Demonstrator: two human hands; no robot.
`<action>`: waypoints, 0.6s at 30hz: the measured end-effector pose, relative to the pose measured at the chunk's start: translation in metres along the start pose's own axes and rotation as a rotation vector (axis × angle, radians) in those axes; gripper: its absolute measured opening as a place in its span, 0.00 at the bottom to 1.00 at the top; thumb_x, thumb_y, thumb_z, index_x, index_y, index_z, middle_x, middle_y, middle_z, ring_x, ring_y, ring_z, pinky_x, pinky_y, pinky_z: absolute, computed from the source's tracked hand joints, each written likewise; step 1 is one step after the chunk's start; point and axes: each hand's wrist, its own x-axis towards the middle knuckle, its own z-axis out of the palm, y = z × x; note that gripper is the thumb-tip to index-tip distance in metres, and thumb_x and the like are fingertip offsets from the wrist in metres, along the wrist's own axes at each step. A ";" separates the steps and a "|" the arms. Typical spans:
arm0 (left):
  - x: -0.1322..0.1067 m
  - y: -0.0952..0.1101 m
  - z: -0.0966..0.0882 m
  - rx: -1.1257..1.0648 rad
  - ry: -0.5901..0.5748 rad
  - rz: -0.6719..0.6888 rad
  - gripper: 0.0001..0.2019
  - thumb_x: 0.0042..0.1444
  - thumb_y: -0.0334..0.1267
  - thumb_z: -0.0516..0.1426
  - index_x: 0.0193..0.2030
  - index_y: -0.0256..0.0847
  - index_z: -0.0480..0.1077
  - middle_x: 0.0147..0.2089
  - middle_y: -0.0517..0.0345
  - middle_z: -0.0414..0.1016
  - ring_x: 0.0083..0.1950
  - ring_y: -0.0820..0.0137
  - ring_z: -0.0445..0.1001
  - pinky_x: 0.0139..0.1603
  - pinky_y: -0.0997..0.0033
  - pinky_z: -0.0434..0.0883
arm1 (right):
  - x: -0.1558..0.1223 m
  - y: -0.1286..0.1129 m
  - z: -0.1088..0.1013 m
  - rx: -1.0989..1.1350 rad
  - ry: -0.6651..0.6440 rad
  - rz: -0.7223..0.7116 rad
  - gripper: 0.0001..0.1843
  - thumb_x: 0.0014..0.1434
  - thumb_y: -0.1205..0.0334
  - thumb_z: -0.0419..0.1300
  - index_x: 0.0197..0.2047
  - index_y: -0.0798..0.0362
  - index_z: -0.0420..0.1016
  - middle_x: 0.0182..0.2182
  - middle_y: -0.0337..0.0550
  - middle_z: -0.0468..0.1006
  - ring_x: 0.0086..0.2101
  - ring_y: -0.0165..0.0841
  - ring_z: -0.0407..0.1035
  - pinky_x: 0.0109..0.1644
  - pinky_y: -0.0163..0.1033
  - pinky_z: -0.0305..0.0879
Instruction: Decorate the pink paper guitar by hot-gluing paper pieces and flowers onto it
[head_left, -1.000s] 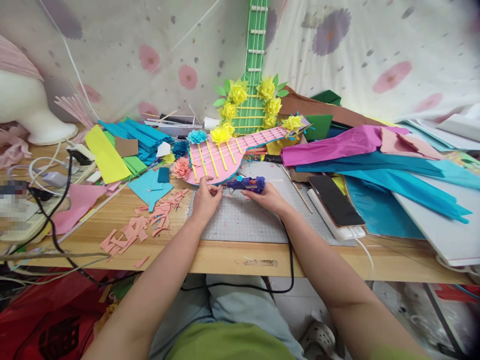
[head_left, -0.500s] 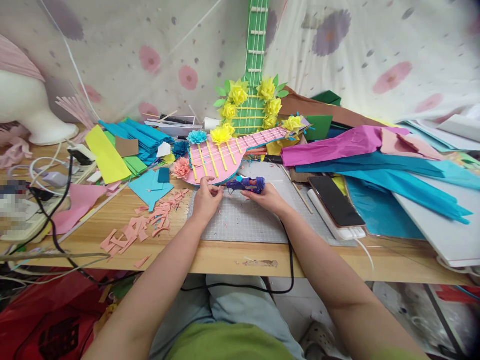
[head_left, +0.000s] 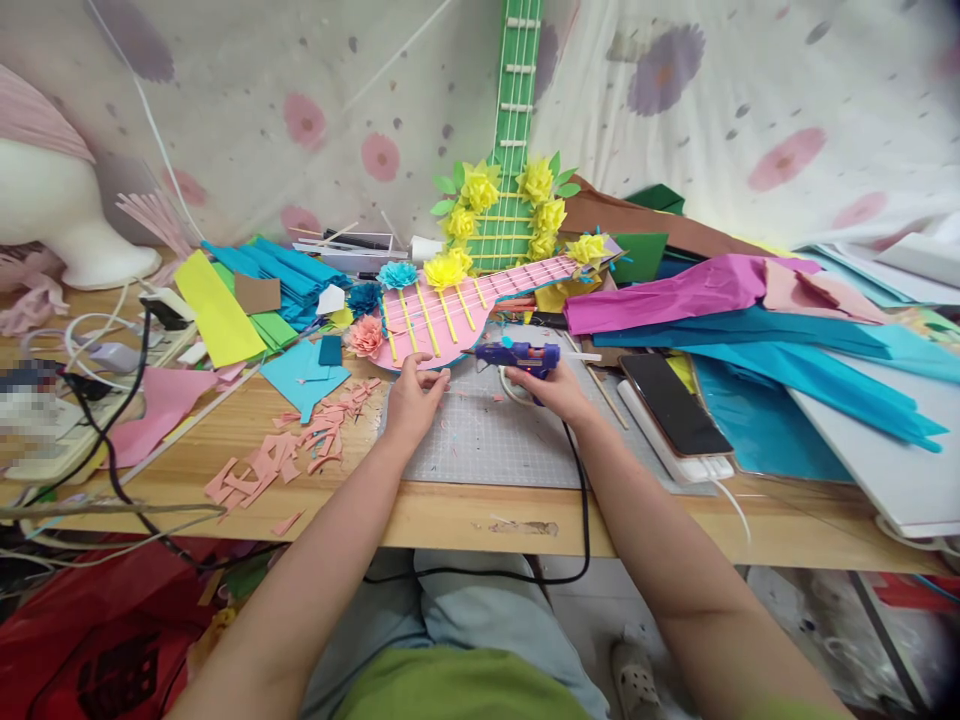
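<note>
The head view shows a blue glue gun (head_left: 517, 354) in the right hand (head_left: 555, 388), whose fingers are clamped round its handle, a grip that probably leaves the trigger within reach. A white glue stick (head_left: 587, 356) juts from the back, and the nozzle points left toward the left hand (head_left: 415, 400), just short of its fingertips; that gap presumably spares the skin from heat. The left hand's thumb and forefinger come close together, but whether they pinch anything I cannot tell. It is at the lower edge of the pink paper guitar (head_left: 450, 310), which lies at the back of the gridded cutting mat (head_left: 480, 440), its neck running off to the right. The green paper guitar (head_left: 501, 230) stands behind, seemingly propped near the backdrop (head_left: 450, 70) to free the working area. Among the containers, a white tray (head_left: 384, 241) holds dark, slim items, perhaps pens, too small to identify. Salmon paper scraps (head_left: 259, 465) lie loose on the wooden table (head_left: 442, 510), outside any container, and below it sits a red bag (head_left: 45, 620) whose contents are hidden.
</note>
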 end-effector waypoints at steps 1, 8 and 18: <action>0.001 0.000 0.000 -0.046 -0.002 -0.033 0.17 0.51 0.41 0.58 0.47 0.44 0.61 0.34 0.59 0.78 0.35 0.68 0.77 0.24 0.76 0.69 | 0.001 -0.001 -0.006 0.012 0.047 0.001 0.24 0.43 0.40 0.64 0.31 0.53 0.75 0.23 0.42 0.76 0.25 0.32 0.69 0.32 0.39 0.68; 0.003 -0.001 0.000 -0.274 0.050 -0.145 0.13 0.47 0.42 0.61 0.37 0.41 0.65 0.32 0.58 0.77 0.35 0.68 0.78 0.27 0.74 0.72 | 0.013 0.018 -0.040 -0.156 0.410 0.142 0.23 0.45 0.42 0.62 0.27 0.57 0.75 0.21 0.44 0.74 0.22 0.31 0.67 0.29 0.38 0.64; 0.004 0.004 -0.008 -0.029 0.165 0.034 0.07 0.49 0.41 0.58 0.30 0.40 0.68 0.30 0.58 0.72 0.32 0.71 0.73 0.28 0.74 0.69 | 0.022 0.040 -0.035 -0.507 0.280 0.371 0.28 0.46 0.38 0.59 0.37 0.55 0.77 0.34 0.53 0.79 0.41 0.46 0.73 0.46 0.47 0.65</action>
